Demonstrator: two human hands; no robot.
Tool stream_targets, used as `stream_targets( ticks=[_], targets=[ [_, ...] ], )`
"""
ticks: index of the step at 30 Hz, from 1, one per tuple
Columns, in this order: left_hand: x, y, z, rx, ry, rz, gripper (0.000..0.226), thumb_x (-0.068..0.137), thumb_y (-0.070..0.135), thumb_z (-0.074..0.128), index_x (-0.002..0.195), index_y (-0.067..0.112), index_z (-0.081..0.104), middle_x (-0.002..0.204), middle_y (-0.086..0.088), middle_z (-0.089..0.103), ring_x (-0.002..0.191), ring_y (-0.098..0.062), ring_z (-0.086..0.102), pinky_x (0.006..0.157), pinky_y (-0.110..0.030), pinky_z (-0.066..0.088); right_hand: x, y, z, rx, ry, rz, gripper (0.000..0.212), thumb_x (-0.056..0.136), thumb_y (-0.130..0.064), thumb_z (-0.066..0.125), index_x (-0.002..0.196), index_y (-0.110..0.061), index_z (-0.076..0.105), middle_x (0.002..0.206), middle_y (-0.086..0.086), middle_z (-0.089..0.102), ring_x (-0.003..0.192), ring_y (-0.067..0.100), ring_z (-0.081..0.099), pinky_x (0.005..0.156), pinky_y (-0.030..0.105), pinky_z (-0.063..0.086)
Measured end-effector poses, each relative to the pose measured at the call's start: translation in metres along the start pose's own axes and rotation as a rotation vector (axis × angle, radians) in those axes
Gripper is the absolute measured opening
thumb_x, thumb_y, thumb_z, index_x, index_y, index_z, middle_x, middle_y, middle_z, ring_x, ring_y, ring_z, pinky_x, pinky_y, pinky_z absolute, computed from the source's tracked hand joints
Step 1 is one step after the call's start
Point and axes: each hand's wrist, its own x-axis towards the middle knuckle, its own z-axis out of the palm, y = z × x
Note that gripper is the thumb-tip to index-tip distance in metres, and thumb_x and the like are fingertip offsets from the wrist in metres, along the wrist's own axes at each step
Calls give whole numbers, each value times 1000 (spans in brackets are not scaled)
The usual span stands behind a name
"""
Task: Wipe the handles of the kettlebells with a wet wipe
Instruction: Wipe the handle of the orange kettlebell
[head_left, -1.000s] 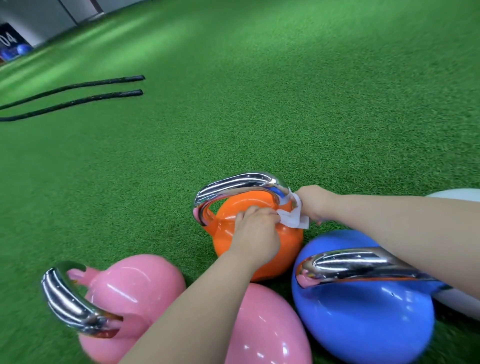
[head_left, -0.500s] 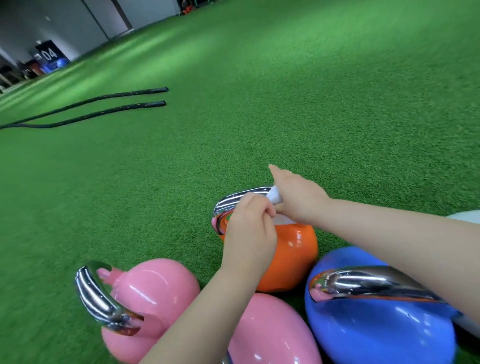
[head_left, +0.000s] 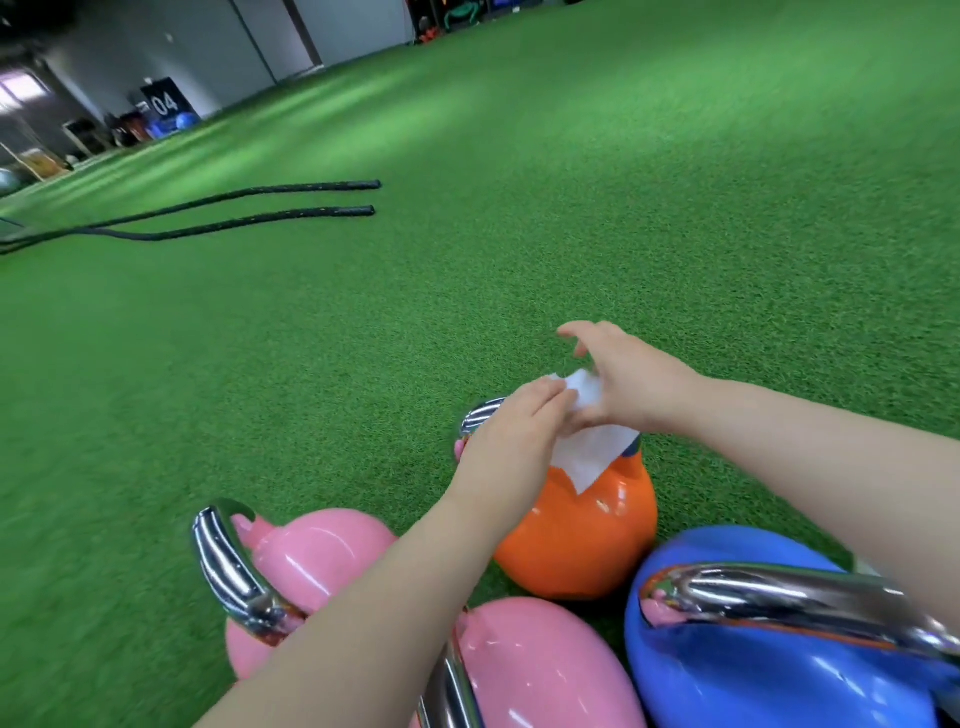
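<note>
Low in the middle of the frame, a person is working a white wet wipe (head_left: 589, 447) between both hands above the orange kettlebell (head_left: 582, 535), which is sitting on green turf (head_left: 623, 208). The left hand (head_left: 511, 441) is covering most of that kettlebell's chrome handle (head_left: 480, 413), its fingertips pinching the wipe's upper edge; the right hand (head_left: 631, 382) is gripping the wipe from the other side, its forefinger and thumb raised and spread. The sheet is hanging down over the orange body. Two pink kettlebells (head_left: 311, 561) and a blue kettlebell (head_left: 753, 649) are crowding the bottom of the frame, and two black ropes (head_left: 249, 210) are lying at middle left. The wipe appears to be getting refolded; doing this well likely means wrapping a clean face fully around the handle and sliding it end to end, including the underside.
</note>
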Motion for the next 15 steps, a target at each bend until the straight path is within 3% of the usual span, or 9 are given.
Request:
stream_targets(
  ticks=[4,8,10,12,15],
  targets=[
    [1,-14,-13,93,-75,-66,44,84,33,39,104,3,65,100,-12,67,92,-29,64,70,-35,54,-10,1,-5,-57,198,-180,52,69,-36,78,109,-14,55,99,-1,51,95,20,51,81,32,40],
    [-11,-23,-19,190,-37,-142,31,80,33,57,86,4,62,80,-11,58,71,-31,58,60,-37,51,-14,-4,2,-138,172,-331,23,80,-26,70,98,-12,68,100,3,65,100,24,55,87,33,42],
    [-18,-23,-22,166,-9,-238,31,71,24,75,87,2,59,83,-13,55,77,-33,56,64,-42,51,-14,-8,8,-106,186,-365,20,78,-20,72,94,-8,69,96,6,67,97,27,58,85,34,44],
    [-20,-21,-20,167,1,-235,46,65,23,82,96,1,58,94,-15,56,89,-34,55,77,-43,50,-12,-15,14,-109,186,-375,18,76,-18,73,90,-8,69,91,7,67,93,29,59,82,36,46],
    [-7,-9,-20,68,-24,-110,76,69,17,78,132,-1,40,132,-19,45,122,-29,42,103,-31,35,-6,-27,20,-134,205,-348,18,78,-19,67,94,-9,65,93,7,65,94,28,56,79,37,45]
  ],
)
